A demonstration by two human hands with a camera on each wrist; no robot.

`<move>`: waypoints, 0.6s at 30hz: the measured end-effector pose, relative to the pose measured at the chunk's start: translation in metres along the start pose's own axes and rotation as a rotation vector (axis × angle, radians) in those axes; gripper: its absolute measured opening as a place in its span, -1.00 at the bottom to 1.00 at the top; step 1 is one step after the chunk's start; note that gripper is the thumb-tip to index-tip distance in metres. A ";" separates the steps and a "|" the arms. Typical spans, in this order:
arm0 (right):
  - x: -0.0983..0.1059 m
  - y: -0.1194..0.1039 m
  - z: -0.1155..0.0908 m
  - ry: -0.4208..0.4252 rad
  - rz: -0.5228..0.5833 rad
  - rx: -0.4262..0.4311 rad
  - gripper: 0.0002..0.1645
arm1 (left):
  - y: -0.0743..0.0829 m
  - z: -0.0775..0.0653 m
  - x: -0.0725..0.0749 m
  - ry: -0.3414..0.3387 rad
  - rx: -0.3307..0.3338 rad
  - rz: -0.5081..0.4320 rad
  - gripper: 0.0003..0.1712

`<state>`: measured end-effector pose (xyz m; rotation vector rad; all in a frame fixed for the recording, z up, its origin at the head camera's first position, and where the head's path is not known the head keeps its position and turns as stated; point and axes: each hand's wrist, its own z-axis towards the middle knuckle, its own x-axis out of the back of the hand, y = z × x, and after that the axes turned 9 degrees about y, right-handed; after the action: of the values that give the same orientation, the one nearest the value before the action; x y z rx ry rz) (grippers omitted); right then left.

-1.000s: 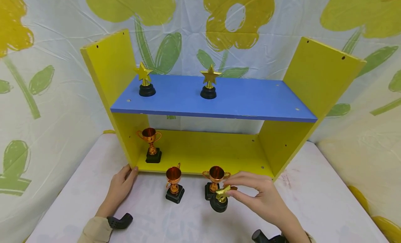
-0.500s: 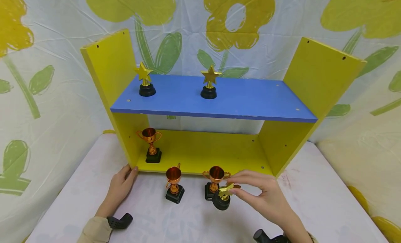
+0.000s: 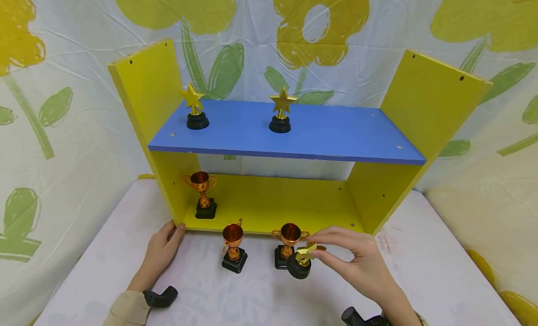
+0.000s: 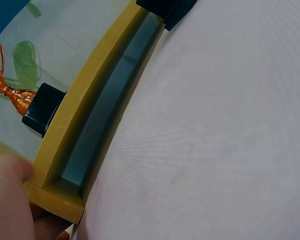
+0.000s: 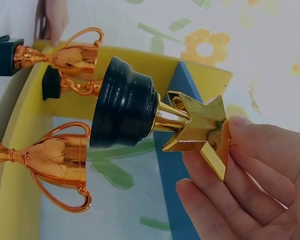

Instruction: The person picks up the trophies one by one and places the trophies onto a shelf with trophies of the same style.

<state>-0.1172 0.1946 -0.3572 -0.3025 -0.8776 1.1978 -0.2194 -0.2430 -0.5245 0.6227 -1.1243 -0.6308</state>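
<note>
My right hand (image 3: 357,256) pinches a gold star trophy (image 5: 202,125) by its star, between thumb and fingers. The trophy is tilted in the air, its round black base (image 5: 122,105) in front of a bronze cup trophy (image 3: 291,233) in the head view. Another bronze cup trophy (image 3: 233,235) stands on the table to the left. My left hand (image 3: 161,249) grips the lower left front corner of the yellow and blue shelf (image 3: 269,202); in the left wrist view the thumb lies on the board's near end and fingers show beneath it.
On the blue board (image 3: 336,134) stand two star trophies, one at left (image 3: 193,106) and one near the middle (image 3: 280,111). A third bronze cup (image 3: 203,195) stands at the left of the lower yellow board. Flower-printed cloth (image 3: 252,17) hangs behind.
My right hand has shifted slightly right and away from me with the star trophy, which has risen a little in the head view. The left hand and the other trophies stay put.
</note>
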 end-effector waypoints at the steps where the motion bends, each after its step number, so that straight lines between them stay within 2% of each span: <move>1: 0.000 0.000 0.000 0.003 0.000 0.000 -0.56 | 0.000 0.000 0.000 -0.001 -0.001 0.000 -0.35; 18: 0.006 0.000 0.000 0.032 -0.041 -0.011 -0.56 | 0.000 0.000 0.001 -0.009 0.005 0.002 -0.34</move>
<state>-0.1165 0.1998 -0.3541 -0.3107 -0.8588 1.1480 -0.2195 -0.2436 -0.5239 0.6232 -1.1354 -0.6300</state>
